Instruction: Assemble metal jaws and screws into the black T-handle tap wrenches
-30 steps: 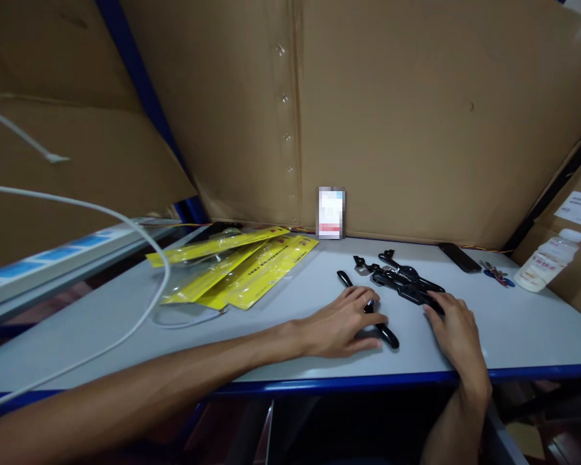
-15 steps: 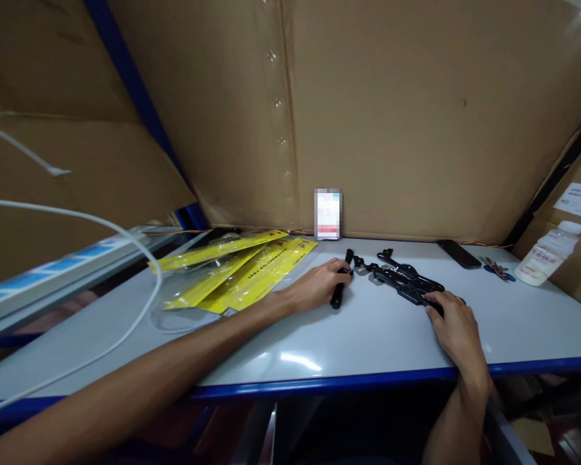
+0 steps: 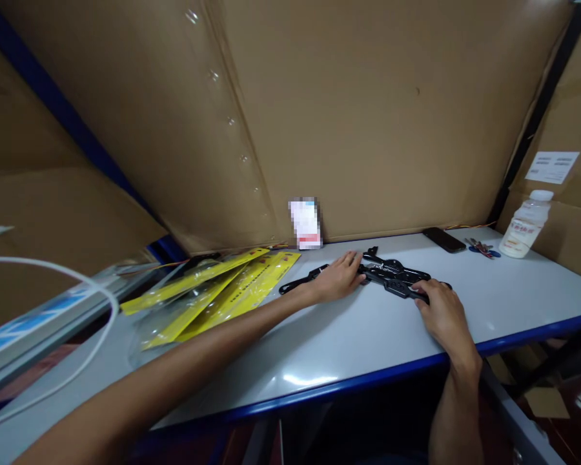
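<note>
Head view, and from here I see both hands down at a cluster of black tools (image 3: 397,284) lying on the table (image 3: 358,342), between the left hand (image 3: 337,279) and the right hand (image 3: 443,313). The right hand has its thumb and fingers closed about the handle ends nearest it. The left lies palm down with fingers together at the cluster's other end; whether it grips anything underneath, I can't tell. One more black tool (image 3: 295,285) sticks out from beneath it, on its outer side.

I'd call this step gathering or lining up the tools; the next move seems to call for the left hand to settle its piece while the right steadies the handles.

Yellow packages (image 3: 252,284) sit just beyond that protruding end, so there's little room leftward. In front of both hands the table is bare to its blue front edge (image 3: 339,389), close to the right wrist. A dark phone (image 3: 444,239), keys (image 3: 481,248) and a bottle (image 3: 521,226) stand off past the right hand.
</note>
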`<control>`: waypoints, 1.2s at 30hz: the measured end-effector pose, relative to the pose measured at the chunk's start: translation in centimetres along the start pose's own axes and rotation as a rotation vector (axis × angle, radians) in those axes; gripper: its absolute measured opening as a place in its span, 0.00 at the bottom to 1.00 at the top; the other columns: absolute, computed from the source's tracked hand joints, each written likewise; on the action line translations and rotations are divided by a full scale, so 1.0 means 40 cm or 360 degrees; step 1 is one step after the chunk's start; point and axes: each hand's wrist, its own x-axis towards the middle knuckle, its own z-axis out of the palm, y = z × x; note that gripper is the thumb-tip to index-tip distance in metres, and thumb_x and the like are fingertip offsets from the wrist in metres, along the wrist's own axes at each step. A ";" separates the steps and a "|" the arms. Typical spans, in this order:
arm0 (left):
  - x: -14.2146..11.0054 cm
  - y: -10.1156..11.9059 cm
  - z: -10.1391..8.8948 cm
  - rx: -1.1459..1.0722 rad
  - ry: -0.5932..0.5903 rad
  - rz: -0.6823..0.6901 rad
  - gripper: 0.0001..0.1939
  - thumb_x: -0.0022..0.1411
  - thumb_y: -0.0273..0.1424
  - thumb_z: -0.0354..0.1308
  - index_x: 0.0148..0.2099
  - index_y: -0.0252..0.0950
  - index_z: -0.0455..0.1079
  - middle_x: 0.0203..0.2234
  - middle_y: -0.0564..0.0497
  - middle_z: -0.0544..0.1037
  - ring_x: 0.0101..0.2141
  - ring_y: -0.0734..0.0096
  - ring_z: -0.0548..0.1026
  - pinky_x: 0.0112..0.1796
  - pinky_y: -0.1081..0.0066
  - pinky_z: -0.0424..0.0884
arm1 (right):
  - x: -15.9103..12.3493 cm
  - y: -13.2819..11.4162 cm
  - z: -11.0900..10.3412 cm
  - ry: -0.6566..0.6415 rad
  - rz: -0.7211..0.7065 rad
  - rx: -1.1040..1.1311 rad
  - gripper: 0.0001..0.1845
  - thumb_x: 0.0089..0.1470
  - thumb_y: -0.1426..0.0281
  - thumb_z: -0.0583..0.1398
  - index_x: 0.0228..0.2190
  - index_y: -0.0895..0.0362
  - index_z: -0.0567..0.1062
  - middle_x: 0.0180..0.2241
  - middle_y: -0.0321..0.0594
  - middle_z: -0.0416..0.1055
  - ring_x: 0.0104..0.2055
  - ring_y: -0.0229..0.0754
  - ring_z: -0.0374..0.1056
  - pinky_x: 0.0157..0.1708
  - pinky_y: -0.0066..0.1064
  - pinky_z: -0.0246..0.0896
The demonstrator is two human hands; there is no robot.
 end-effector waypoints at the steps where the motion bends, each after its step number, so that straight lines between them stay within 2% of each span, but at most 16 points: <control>1: 0.026 0.000 0.020 0.0028 -0.0005 -0.0112 0.29 0.74 0.41 0.48 0.70 0.31 0.55 0.66 0.33 0.63 0.67 0.48 0.61 0.63 0.53 0.61 | -0.001 0.001 0.001 -0.0003 0.0023 0.0024 0.14 0.60 0.77 0.60 0.46 0.55 0.79 0.46 0.42 0.78 0.50 0.49 0.70 0.49 0.37 0.59; 2: 0.046 -0.002 0.036 0.0054 0.0024 -0.0234 0.28 0.74 0.40 0.49 0.69 0.31 0.57 0.65 0.33 0.65 0.66 0.48 0.61 0.63 0.53 0.61 | -0.002 0.001 0.001 -0.0010 0.0044 0.0055 0.14 0.60 0.77 0.60 0.46 0.55 0.79 0.46 0.42 0.78 0.50 0.49 0.70 0.49 0.36 0.59; 5: 0.072 -0.011 0.060 0.0080 0.0036 -0.0273 0.24 0.75 0.36 0.46 0.67 0.32 0.59 0.61 0.34 0.70 0.62 0.50 0.67 0.59 0.54 0.64 | -0.004 -0.004 -0.003 -0.0049 0.0095 0.0140 0.14 0.60 0.76 0.60 0.46 0.55 0.79 0.46 0.42 0.77 0.51 0.48 0.70 0.48 0.34 0.60; 8: 0.064 -0.021 0.048 0.0107 0.0039 -0.0227 0.20 0.75 0.32 0.46 0.65 0.34 0.63 0.56 0.38 0.73 0.56 0.54 0.70 0.56 0.58 0.66 | -0.005 -0.012 -0.013 -0.0091 0.0166 0.0151 0.13 0.61 0.74 0.61 0.47 0.55 0.79 0.47 0.43 0.77 0.51 0.49 0.70 0.48 0.35 0.60; 11: 0.060 -0.024 0.032 0.0145 0.0043 -0.0206 0.17 0.74 0.33 0.48 0.60 0.34 0.67 0.51 0.38 0.74 0.53 0.52 0.71 0.54 0.57 0.67 | -0.006 -0.015 -0.018 -0.0103 0.0226 0.0135 0.10 0.61 0.72 0.62 0.44 0.55 0.79 0.45 0.44 0.77 0.50 0.49 0.71 0.46 0.35 0.59; 18: 0.091 -0.016 0.033 0.0178 0.0022 -0.0245 0.13 0.75 0.37 0.49 0.51 0.33 0.69 0.43 0.40 0.76 0.44 0.55 0.76 0.45 0.61 0.70 | -0.009 -0.001 0.004 -0.0034 0.0152 0.0105 0.06 0.61 0.71 0.62 0.40 0.55 0.78 0.42 0.41 0.77 0.47 0.48 0.71 0.44 0.34 0.58; 24: 0.092 -0.003 0.012 0.0287 -0.0072 -0.0169 0.12 0.75 0.31 0.47 0.51 0.31 0.70 0.45 0.35 0.75 0.46 0.52 0.75 0.45 0.60 0.72 | -0.006 0.002 0.004 -0.0041 0.0169 0.0102 0.05 0.61 0.72 0.62 0.40 0.54 0.78 0.42 0.40 0.77 0.46 0.46 0.71 0.43 0.34 0.58; 30: 0.119 0.003 -0.009 0.0354 -0.0186 -0.0041 0.12 0.72 0.29 0.50 0.48 0.28 0.72 0.41 0.34 0.78 0.44 0.51 0.78 0.46 0.59 0.73 | -0.009 -0.003 -0.003 -0.0061 0.0133 0.0035 0.05 0.62 0.72 0.60 0.40 0.55 0.76 0.44 0.42 0.77 0.48 0.48 0.71 0.44 0.34 0.59; 33: 0.130 0.005 -0.016 0.0384 -0.0175 -0.0035 0.11 0.70 0.22 0.49 0.48 0.27 0.72 0.41 0.34 0.79 0.43 0.53 0.79 0.45 0.61 0.73 | -0.011 -0.009 -0.006 -0.0075 0.0110 -0.0004 0.06 0.62 0.73 0.59 0.41 0.56 0.75 0.45 0.44 0.76 0.49 0.49 0.71 0.46 0.35 0.60; 36: 0.129 0.009 -0.031 0.0394 -0.0135 -0.0035 0.10 0.67 0.20 0.52 0.48 0.28 0.72 0.42 0.35 0.80 0.45 0.52 0.79 0.47 0.59 0.72 | -0.011 -0.016 -0.012 -0.0120 0.0114 -0.0023 0.06 0.63 0.73 0.59 0.42 0.57 0.75 0.45 0.46 0.76 0.50 0.49 0.71 0.46 0.35 0.60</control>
